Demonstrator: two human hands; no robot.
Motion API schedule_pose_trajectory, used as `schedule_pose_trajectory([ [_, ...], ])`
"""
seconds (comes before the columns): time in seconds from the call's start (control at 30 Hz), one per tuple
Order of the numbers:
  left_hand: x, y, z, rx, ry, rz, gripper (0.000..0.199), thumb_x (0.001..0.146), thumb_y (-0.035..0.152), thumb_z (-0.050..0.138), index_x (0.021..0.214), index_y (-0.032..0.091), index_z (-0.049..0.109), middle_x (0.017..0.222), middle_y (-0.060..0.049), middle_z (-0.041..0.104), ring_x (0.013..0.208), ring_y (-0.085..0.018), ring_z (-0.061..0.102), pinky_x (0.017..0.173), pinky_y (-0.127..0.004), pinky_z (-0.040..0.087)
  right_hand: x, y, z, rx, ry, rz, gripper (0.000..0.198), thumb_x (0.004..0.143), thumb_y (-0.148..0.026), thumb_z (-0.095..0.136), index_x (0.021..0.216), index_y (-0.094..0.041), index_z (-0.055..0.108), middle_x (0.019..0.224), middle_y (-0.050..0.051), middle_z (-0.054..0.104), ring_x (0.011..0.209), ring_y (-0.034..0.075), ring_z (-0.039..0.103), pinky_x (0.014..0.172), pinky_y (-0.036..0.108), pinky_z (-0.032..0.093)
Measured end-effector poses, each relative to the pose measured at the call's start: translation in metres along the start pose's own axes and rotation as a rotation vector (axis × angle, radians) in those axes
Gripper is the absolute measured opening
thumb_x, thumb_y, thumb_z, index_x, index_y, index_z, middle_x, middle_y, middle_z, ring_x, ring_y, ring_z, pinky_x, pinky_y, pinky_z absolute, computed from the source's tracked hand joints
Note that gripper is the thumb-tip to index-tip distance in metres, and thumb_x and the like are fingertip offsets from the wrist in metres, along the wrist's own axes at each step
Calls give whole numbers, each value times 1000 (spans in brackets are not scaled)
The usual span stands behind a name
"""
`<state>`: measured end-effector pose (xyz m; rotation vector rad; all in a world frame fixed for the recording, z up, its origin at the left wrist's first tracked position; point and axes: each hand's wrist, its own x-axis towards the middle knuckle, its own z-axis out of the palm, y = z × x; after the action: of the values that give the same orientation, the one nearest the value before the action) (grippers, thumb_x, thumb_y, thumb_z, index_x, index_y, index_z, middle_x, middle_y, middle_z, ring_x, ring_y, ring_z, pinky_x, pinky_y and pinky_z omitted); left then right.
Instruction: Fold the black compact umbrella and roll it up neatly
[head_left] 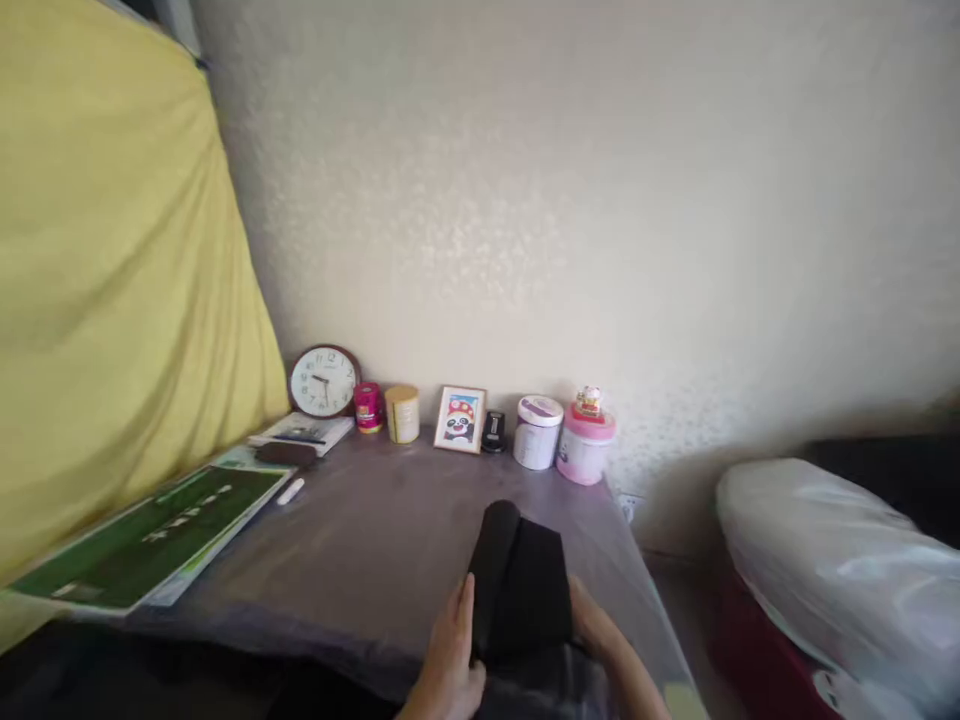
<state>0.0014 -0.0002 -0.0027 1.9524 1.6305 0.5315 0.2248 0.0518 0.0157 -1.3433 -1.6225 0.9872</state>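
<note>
A matte black, folded rectangular object (532, 575) with a rounded ridge along its left side is in front of a wood-framed cartoon panda picture (460, 418), a little to the picture's right. The left hand (448, 650) grips the object's left side, its fingers pressed against it. The right hand (596, 620) meets the object's right side; its fingers are hidden there, so I cannot tell whether they pinch or lie flat.

Just right of the panda picture stands a small black item (493, 431). Farther right are a white round tub with a purple-patterned lid (537, 440) and a pink-and-white round tub (585, 450) topped by a small red-and-white figurine (589, 403). Left of the picture are a cream cylinder with a yellow lid (403, 418), a magenta canister (367, 408) and a round brown-rimmed clock (324, 382). All these stand on a grey-purple covered table (375, 540).
</note>
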Motion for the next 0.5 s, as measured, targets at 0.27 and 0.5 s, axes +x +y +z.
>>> schedule_pose_trajectory([
  [0.27, -4, -2, 10, -30, 50, 44, 92, 60, -2, 42, 141, 13, 1, 149, -14, 15, 136, -20, 18, 110, -30, 21, 5, -9, -11, -262, 332, 99, 50, 75, -56, 35, 81, -19, 68, 81, 8, 70, 80, 24, 63, 71, 31, 48],
  [0.5, -4, 0, 9, -21, 61, 44, 93, 58, -3, 41, 141, 12, 1, 148, -15, 16, 136, -21, 18, 110, -31, 22, 11, -25, -1, -367, 282, 170, 43, 74, -53, 46, 88, -17, 66, 83, 9, 69, 85, 25, 64, 73, 31, 46],
])
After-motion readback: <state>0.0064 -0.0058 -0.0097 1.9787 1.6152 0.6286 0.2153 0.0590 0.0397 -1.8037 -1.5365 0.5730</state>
